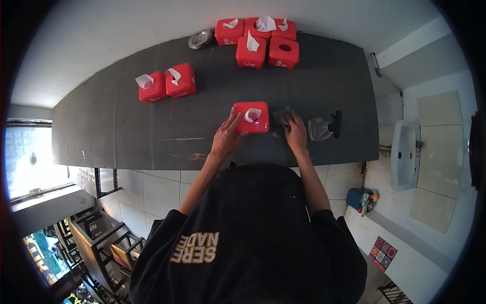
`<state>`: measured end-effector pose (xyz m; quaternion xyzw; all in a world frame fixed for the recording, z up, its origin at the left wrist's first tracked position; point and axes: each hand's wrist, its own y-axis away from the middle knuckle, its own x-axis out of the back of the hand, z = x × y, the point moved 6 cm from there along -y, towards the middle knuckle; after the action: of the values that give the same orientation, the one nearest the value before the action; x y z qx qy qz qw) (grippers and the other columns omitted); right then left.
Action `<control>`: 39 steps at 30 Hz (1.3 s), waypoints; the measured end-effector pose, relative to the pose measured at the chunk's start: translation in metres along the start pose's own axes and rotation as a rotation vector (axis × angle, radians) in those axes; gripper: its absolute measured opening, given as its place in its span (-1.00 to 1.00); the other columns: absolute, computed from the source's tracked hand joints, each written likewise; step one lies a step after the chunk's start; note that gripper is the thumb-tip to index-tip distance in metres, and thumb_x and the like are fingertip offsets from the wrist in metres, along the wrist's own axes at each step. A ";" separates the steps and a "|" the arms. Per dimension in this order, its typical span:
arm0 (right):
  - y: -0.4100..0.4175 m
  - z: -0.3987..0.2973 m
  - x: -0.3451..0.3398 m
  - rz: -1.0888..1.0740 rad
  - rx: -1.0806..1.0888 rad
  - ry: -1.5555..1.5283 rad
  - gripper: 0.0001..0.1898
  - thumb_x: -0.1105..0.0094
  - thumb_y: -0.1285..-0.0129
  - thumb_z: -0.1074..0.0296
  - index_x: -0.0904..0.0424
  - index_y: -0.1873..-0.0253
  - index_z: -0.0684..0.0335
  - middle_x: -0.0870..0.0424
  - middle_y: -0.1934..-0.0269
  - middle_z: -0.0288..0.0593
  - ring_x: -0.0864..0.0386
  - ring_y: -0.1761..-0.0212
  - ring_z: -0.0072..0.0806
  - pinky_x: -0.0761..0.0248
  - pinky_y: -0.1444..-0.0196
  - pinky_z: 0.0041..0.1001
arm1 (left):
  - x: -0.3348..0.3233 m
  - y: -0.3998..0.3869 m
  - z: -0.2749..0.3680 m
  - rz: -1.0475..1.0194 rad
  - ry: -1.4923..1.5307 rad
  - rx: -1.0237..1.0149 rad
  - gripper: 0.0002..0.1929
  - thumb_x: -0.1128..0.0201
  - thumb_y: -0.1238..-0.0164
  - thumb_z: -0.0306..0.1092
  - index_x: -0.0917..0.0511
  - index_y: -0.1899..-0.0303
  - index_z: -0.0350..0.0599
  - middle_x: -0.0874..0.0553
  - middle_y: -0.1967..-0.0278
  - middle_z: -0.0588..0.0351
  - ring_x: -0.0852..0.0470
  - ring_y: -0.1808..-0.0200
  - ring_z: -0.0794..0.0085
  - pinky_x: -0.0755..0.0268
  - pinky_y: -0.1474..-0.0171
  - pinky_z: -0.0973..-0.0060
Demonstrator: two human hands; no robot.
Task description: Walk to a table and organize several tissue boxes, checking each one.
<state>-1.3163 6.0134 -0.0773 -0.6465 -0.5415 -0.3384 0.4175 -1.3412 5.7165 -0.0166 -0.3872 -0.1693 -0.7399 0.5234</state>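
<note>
A red plastic tissue box [260, 125] with a white tissue poking from its round hole stands on the dark table in front of me. My left hand [228, 135] rests against the box's left side and near front corner, fingers spread. Just right of the box, my right hand [296, 129] is on a crumpled dark grey-green cloth [280, 117], its fingers bent over the cloth's right part. A clear spray bottle [319, 129] with a black trigger head lies to the right of my right hand.
Two red tissue boxes [180, 80] stand at the left on the dark table [125, 133]. Several more [284, 57] are grouped at the back, beside stacked metal ashtrays or dishes [200, 39]. A white sink [402, 155] hangs on the right wall, and a blue bin [355, 199] stands below.
</note>
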 end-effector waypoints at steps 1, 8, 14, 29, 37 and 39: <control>-0.003 0.000 0.003 0.024 0.006 -0.043 -0.55 -0.43 -0.42 0.25 -0.66 -0.32 0.27 -0.58 -0.45 0.20 -0.58 -0.42 0.14 -0.51 -0.41 -0.05 | 0.000 0.000 0.000 0.004 -0.002 0.005 -0.20 -0.55 -0.41 -0.16 -0.40 -0.60 -0.14 -0.28 -0.69 -0.23 -0.56 -0.50 -0.19 -0.54 -0.46 0.07; -0.048 0.000 0.017 0.069 -0.267 -0.352 -0.59 -0.32 -0.56 0.12 -0.71 -0.21 0.38 -0.81 0.00 0.23 -0.75 -0.08 0.24 -0.59 -0.13 -0.05 | -0.003 0.001 -0.002 0.009 0.044 -0.004 -0.18 -0.54 -0.39 -0.14 -0.39 -0.61 -0.09 -0.28 -0.69 -0.20 -0.62 -0.43 -0.21 -0.56 -0.42 0.07; -0.098 -0.068 0.026 0.118 0.024 -0.524 -0.63 -0.34 -0.54 0.22 -0.70 -0.28 0.34 -0.79 -0.12 0.23 -0.73 -0.22 0.18 -0.62 -0.22 -0.11 | -0.003 0.003 -0.003 0.005 0.034 0.021 -0.19 -0.53 -0.39 -0.09 -0.41 -0.60 -0.09 -0.29 -0.69 -0.17 -0.63 -0.42 -0.21 -0.55 -0.43 0.06; -0.118 -0.156 -0.019 -0.565 0.264 -0.270 -0.49 -0.10 -0.41 0.55 -0.69 -0.39 0.03 -0.75 -0.31 -0.03 -0.65 -0.38 -0.03 -0.55 -0.37 -0.12 | 0.002 0.003 0.011 0.025 -0.255 0.048 -0.22 -0.52 -0.35 0.01 -0.51 -0.54 -0.07 -0.44 -0.63 -0.08 -0.66 -0.41 0.04 -0.55 -0.35 0.07; -0.098 -0.081 0.020 -0.448 0.124 -0.412 -0.45 -0.05 -0.40 0.67 -0.69 -0.40 0.08 -0.73 -0.30 0.10 -0.64 -0.37 0.11 -0.54 -0.46 -0.12 | 0.001 0.002 0.009 -0.023 -0.194 0.107 -0.23 -0.52 -0.35 0.00 -0.52 -0.52 -0.15 -0.38 -0.66 -0.09 -0.79 -0.24 0.03 -0.55 -0.32 0.09; -0.090 -0.078 0.020 -0.413 0.101 -0.458 -0.45 -0.04 -0.40 0.67 -0.68 -0.41 0.09 -0.72 -0.30 0.12 -0.63 -0.38 0.12 -0.53 -0.46 -0.12 | 0.003 -0.001 0.008 -0.008 -0.217 0.080 -0.21 -0.53 -0.34 0.00 -0.51 -0.53 -0.13 -0.38 -0.66 -0.10 -0.79 -0.23 -0.02 -0.54 -0.34 0.08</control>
<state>-1.3999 5.9563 -0.0111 -0.5606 -0.7575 -0.2344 0.2389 -1.3397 5.7199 -0.0089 -0.4432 -0.2560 -0.6884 0.5139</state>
